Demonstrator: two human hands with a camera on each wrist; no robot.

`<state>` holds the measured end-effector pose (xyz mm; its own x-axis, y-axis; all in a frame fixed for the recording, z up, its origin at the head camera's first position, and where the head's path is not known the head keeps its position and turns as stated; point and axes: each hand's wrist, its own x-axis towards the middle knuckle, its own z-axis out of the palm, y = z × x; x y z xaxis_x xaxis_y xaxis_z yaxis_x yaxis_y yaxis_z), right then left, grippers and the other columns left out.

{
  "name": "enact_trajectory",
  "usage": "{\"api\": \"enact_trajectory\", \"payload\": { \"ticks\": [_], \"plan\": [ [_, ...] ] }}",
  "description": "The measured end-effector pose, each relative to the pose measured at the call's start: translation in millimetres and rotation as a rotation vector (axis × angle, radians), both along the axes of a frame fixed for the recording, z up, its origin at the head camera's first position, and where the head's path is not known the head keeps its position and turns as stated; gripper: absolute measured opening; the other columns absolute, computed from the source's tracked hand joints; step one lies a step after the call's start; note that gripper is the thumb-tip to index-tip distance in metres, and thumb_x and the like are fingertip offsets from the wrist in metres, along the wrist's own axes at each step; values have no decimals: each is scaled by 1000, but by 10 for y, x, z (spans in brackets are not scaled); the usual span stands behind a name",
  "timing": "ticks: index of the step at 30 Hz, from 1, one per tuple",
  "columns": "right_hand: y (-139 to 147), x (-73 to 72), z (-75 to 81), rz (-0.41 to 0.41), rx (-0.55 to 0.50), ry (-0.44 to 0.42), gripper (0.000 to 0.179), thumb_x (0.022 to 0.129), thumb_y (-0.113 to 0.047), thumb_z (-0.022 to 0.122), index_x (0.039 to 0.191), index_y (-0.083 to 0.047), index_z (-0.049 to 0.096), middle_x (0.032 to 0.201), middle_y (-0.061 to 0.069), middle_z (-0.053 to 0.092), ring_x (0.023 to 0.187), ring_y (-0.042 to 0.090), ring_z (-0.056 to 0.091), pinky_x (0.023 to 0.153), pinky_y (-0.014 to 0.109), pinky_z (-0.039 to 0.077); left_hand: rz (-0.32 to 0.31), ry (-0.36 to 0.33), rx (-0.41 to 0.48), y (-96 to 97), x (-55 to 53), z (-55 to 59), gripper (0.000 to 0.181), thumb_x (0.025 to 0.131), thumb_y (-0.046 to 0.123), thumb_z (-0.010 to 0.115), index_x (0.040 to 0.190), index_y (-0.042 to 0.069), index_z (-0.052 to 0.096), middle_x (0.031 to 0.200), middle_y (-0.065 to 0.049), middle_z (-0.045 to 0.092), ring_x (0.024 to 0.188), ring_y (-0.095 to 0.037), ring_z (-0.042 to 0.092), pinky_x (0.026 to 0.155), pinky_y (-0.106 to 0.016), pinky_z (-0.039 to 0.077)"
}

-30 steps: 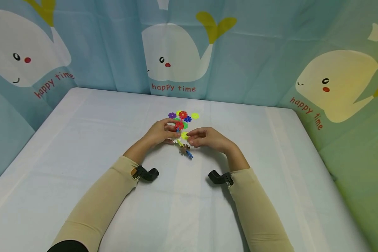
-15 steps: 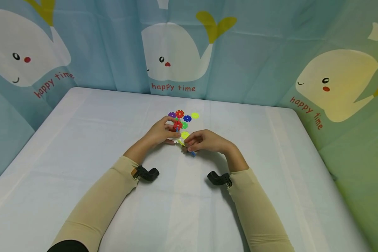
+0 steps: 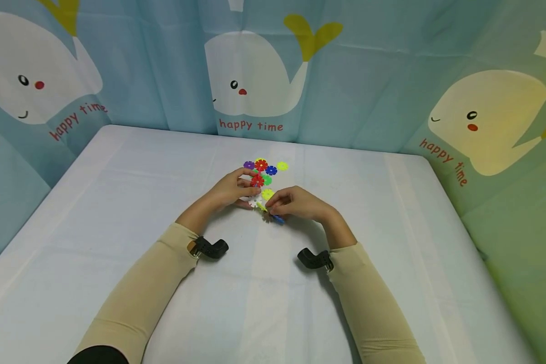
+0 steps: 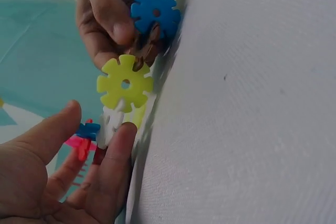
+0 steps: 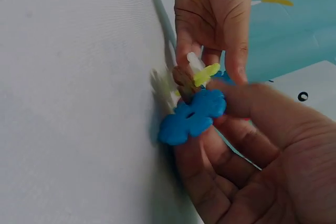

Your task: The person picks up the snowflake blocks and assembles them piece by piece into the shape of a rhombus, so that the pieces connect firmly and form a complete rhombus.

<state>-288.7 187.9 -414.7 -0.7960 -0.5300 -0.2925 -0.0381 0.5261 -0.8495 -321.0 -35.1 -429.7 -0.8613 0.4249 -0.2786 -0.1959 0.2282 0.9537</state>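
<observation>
A chain of interlocking plastic snowflake discs stretches between both hands, low over the table. Its red disc (image 3: 257, 180) shows at the left fingers, with another red disc (image 3: 261, 165) beyond. The left hand (image 3: 229, 189) holds the chain from the left, fingers curved round it beside the white disc (image 4: 109, 125) and a small blue piece (image 4: 87, 130). Nearer the right hand come a yellow disc (image 4: 125, 81), a brown disc (image 5: 184, 80) and a blue disc (image 5: 191, 116) at the end. The right hand (image 3: 300, 202) pinches this end around the brown disc, its fingertips partly hidden.
Loose discs lie behind and between the hands: purple (image 3: 248, 165), dark blue (image 3: 271, 170), yellow (image 3: 282, 166), green (image 3: 267, 179) and another yellow one (image 3: 267, 194). The white-covered table (image 3: 164, 303) ends at a whale-print curtain (image 3: 368, 91).
The right hand has moved left and slightly down from beside the chain and now pinches its brown-and-blue end. The left hand stays nearly still; the red discs have shifted slightly.
</observation>
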Motion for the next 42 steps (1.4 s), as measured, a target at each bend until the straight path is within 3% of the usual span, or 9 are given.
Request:
{"api": "enact_trajectory", "payload": {
  "ticks": [18,25,30,35,38,42],
  "plan": [
    [18,-36,-96,-69,-51,10,21,95,-10,64,110,2,71,96,7,75,80,12,64,73,27,57,15,-22,96,-8,18,-14,43,95,4,63,130,6,37,114,-16,52,88,-20,54,72,-42,61],
    [29,-30,-98,-87,-58,-20,20,95,-10,65,110,1,72,97,6,75,81,12,65,75,27,57,1,57,10,-28,-22,-42,38,98,19,63,126,4,43,123,-20,58,101,-27,63,86,-42,58],
    [28,-25,-96,-57,-63,-29,20,95,-10,65,110,1,71,99,8,75,82,13,65,75,27,56,47,98,9,-36,-41,-52,27,103,25,53,116,1,49,118,-14,57,109,-25,59,89,-39,57],
    [24,-26,-102,-35,-59,-25,20,95,-10,65,110,1,71,100,9,75,82,12,64,75,26,56,123,133,-29,-48,-49,-66,24,103,25,54,104,1,54,102,-7,52,89,-18,61,78,-30,59],
    [21,-27,-104,-33,-57,-24,20,95,-10,65,109,2,72,100,9,75,82,12,64,74,25,56,146,126,-13,-62,-60,-74,25,102,23,56,110,1,51,110,-11,58,80,-15,64,74,-29,60],
    [8,-20,-90,-28,-51,-28,19,95,-9,65,109,1,72,100,9,74,81,13,64,74,25,56,135,89,17,-90,-85,-76,43,102,23,56,138,9,37,130,-19,58,83,-18,66,73,-33,60]
  ]
}}
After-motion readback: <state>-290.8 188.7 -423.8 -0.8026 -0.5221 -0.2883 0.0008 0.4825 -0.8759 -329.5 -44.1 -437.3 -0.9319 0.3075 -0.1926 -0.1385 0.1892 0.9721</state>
